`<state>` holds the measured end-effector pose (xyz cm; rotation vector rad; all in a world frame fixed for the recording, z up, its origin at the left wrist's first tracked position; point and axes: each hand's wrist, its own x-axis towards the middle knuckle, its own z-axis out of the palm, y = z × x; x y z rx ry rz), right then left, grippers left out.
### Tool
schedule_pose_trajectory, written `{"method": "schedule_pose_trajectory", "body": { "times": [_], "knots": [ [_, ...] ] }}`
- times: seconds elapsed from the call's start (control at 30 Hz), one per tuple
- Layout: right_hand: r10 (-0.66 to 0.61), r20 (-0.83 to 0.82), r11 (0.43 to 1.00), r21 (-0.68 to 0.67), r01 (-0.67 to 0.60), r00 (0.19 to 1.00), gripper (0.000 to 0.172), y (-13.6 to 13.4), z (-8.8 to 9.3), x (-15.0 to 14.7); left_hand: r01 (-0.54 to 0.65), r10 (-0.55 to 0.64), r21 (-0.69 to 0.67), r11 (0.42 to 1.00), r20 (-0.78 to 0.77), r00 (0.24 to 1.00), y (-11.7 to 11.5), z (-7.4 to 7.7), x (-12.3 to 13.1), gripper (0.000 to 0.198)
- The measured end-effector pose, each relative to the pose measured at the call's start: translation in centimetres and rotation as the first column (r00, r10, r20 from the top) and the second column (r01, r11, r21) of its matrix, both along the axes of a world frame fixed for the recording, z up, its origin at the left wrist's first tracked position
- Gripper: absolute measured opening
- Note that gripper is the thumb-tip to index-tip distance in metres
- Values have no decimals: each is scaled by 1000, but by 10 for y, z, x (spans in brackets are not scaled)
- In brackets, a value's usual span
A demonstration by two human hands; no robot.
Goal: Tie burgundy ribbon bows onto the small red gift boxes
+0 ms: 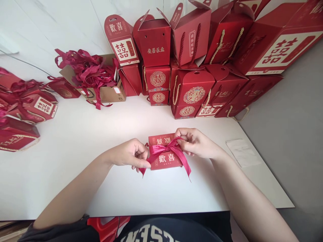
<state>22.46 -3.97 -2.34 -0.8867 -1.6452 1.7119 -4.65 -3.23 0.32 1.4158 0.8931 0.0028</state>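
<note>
The red card box (165, 164) lay flat on the white table (75, 191), its long axis running left to right across me, with a crimson satin ribbon (168, 147) tied in a bow over it. It sat between my hands. My left hand (128, 155) pinched ribbon at the box's left end; my right hand (195, 143), reaching further over the box, pinched the bow's upper loop. Beyond stood stacked red gift boxes (191, 90) and a cardboard carton (106, 95) of ribbons.
</note>
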Motion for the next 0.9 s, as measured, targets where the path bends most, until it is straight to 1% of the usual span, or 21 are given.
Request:
{"method": "schedule_pose_trajectory", "body": {
  "times": [0.07,0.13,0.17,0.23,0.27,0.3,0.33,0.4,0.43,0.47,0.5,0.57,0.63,0.67,0.77,0.8,0.87,0.9],
  "knots": [
    [0,-8,1000,1,0,1000,9,0,0,0,18,-18,-10,1000,-25,1000,0,0,-1,35],
    [3,-15,1000,3,-3,1000,9,1,0,0,60,-60,-7,998,-50,997,1,0,-2,35],
    [8,-22,1000,7,-8,1000,12,1,0,0,96,-96,-3,995,-64,993,3,1,-3,34],
    [16,-56,1000,10,-15,998,23,3,-1,1,155,-153,22,988,-73,986,7,3,-6,36],
    [15,-79,1000,9,-14,997,29,4,-2,1,141,-137,60,988,-58,989,9,4,-8,37],
    [11,-99,1000,5,-10,995,33,5,-2,1,84,-81,121,989,-30,996,11,5,-10,38],
    [7,-113,1000,0,-7,994,35,6,-2,1,-7,4,196,981,16,1000,12,7,-10,37],
    [5,-117,1000,-10,-6,993,36,7,-2,1,-199,163,337,920,134,978,12,10,-10,30],
    [10,-108,1000,-10,-11,994,35,8,-1,1,-254,199,386,887,175,964,10,11,-8,27],
    [13,-99,1000,-6,-13,995,35,8,0,1,-268,203,423,866,193,960,8,12,-5,26],
    [10,-94,1000,3,-10,996,34,7,1,0,-257,188,450,855,192,963,4,12,-2,27],
    [-15,-106,999,32,18,994,34,6,2,-2,-207,148,487,849,157,976,-2,11,6,24],
    [-41,-134,997,55,48,990,34,5,3,-5,-169,122,488,856,127,984,-6,10,12,20],
    [-43,-141,997,59,52,989,34,5,3,-5,-151,106,468,871,122,987,-6,10,14,20],
    [-21,-106,998,60,28,994,34,4,4,-5,-104,59,356,929,136,989,-3,10,19,26],
    [-7,-85,998,62,13,996,35,4,5,-4,-99,57,328,939,134,989,-1,11,21,29],
    [44,-49,997,69,-40,998,34,1,8,-2,-121,88,339,933,111,990,1,14,23,37],
    [76,-38,994,77,-73,996,34,-1,10,-1,-143,120,386,911,84,989,1,16,25,41]
  ]
}}
